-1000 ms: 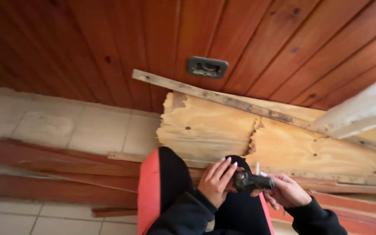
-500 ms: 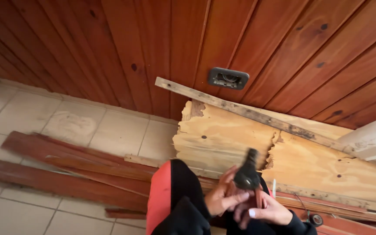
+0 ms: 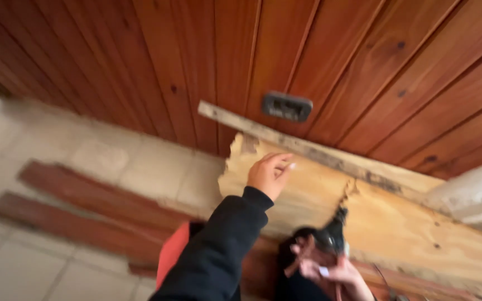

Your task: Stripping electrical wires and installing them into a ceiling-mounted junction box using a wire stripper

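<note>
My left hand [image 3: 268,174], in a black sleeve, is raised with fingers loosely apart in front of a pale broken plywood sheet [image 3: 397,223]. It holds nothing. My right hand [image 3: 330,270] sits low in the picture and grips a small dark tool [image 3: 333,237] that points upward. The view is blurred, so the tool's kind is unclear. A weathered pale wood strip [image 3: 308,147] lies along the top of the plywood.
A reddish wood-panelled wall [image 3: 336,61] carries a dark metal plate [image 3: 287,106]. Several reddish planks [image 3: 85,200] lie on the pale tiled floor [image 3: 112,156] at left. A red and black shape [image 3: 174,251] is by my legs. A pale beam [image 3: 470,192] crosses at right.
My left hand has let go of the dark tool and risen toward the plywood edge. My right hand keeps the tool. The camera has shifted.
</note>
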